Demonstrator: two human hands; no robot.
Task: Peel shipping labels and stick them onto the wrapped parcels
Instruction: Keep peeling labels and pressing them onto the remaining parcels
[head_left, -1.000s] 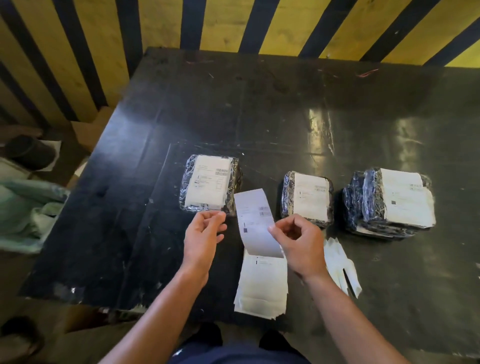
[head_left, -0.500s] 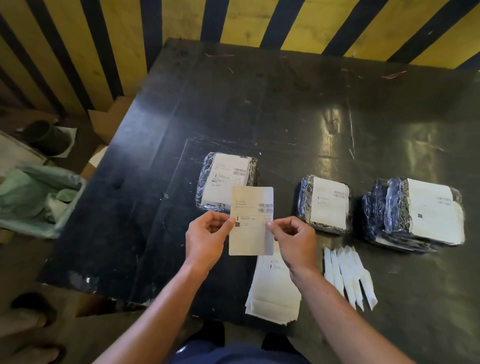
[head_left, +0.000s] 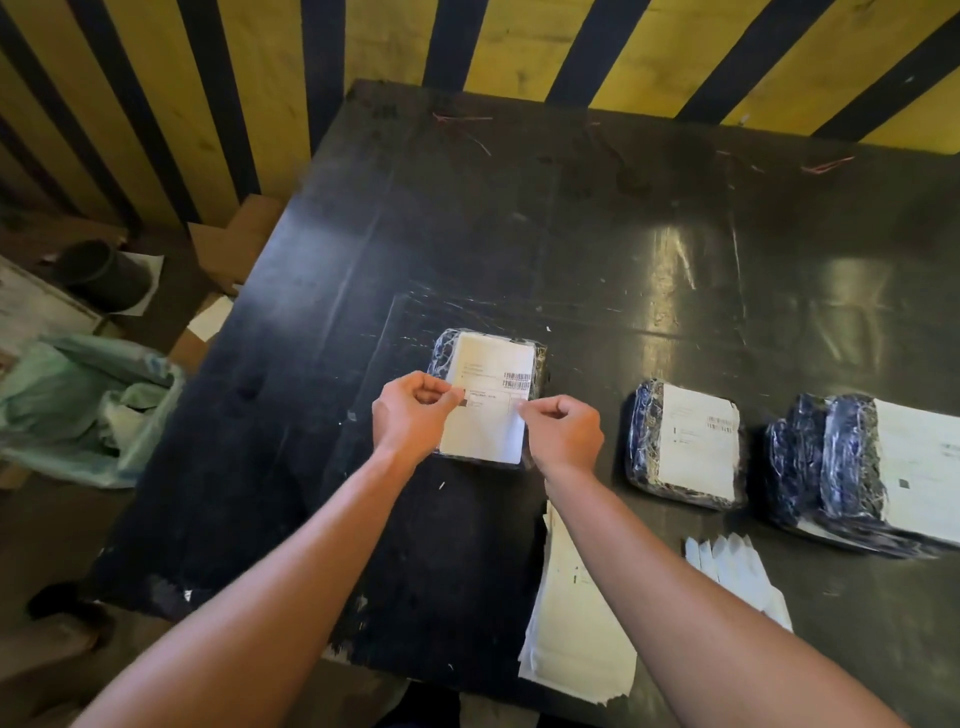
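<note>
While both hands are raised over the left parcel (head_left: 488, 358), a white label (head_left: 485, 431) is pinched by its side edges, the left hand (head_left: 410, 418) at the left edge and the right hand (head_left: 563, 434) at the right, fingers curled tight on the paper. The label is held over the near half of that parcel, which already bears a label with a barcode; whether the held label touches the wrap cannot be told. The printed lines are too small to be read. To the right, a second parcel (head_left: 685, 447) and a stack of parcels (head_left: 872, 467) are set on the black table (head_left: 519, 208), each labelled. Near the right forearm, a pile of label sheets (head_left: 576, 639) and some backing strips (head_left: 737, 571) are laid.
</note>
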